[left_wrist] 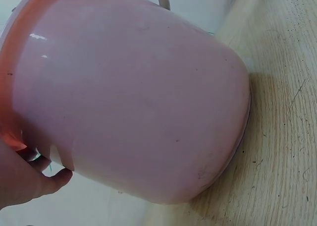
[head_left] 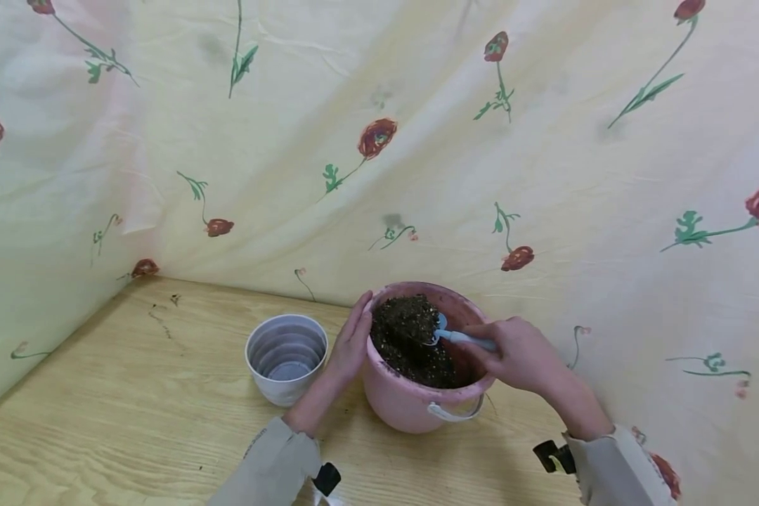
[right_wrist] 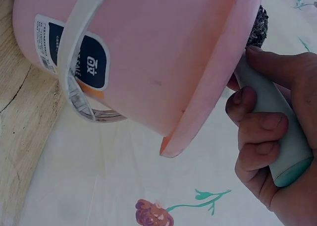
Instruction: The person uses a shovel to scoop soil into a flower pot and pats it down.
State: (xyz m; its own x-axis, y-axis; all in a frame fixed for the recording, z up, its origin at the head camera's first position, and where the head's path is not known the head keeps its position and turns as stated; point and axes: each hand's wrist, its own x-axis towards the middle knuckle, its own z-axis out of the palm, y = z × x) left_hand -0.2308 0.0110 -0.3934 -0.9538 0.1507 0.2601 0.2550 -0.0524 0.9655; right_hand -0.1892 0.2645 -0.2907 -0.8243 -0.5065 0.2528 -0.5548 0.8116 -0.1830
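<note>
A pink bucket (head_left: pixel 398 400) with dark potting soil (head_left: pixel 424 369) in it stands on the wooden tabletop. My left hand (head_left: pixel 352 341) rests against its left side by the rim, fingers lying along the wall; the left wrist view shows fingertips (left_wrist: pixel 63 176) touching the bucket's side. My right hand (head_left: pixel 519 351) grips the pale blue handle of a small hand trowel (head_left: pixel 474 341), fingers curled round it in the right wrist view. The trowel's blade carries a heaped mound of soil (head_left: pixel 411 316) inside the bucket; the mound hides most of the blade.
Nested pale plastic pots (head_left: pixel 284 390) stand just left of my left hand. The bucket's white handle (head_left: pixel 457 414) hangs down at its front. A floral cloth (head_left: pixel 278 140) rises behind and beside the wooden tabletop (head_left: pixel 133 393), where small soil crumbs lie.
</note>
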